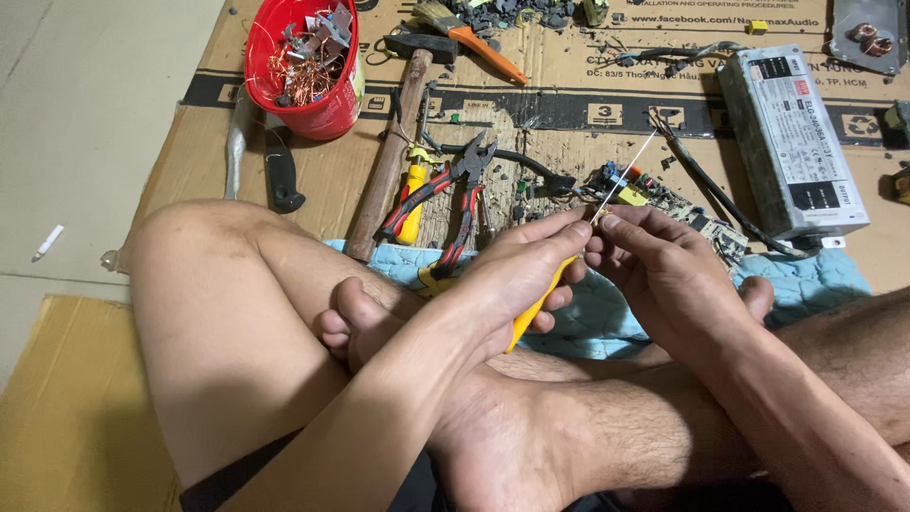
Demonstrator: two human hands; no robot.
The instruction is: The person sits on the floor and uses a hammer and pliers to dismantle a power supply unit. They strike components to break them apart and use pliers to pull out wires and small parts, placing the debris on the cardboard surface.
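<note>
While the flattened cardboard (284, 180) spreads over the floor under everything, a grey metal power-supply box (791, 142) lies at its right, a red bucket (313, 104) of copper scraps at its left. Nearer, the left hand (526, 270) has its fingers clamped on a yellow-handled tool (536, 308). Touching it, the right hand (664, 275) pinches 1 thin white wire (630, 171) between thumb and fingers.

Bright, even overhead light, soft shadows, sharp focus, slight wide-angle edge stretch.
</note>
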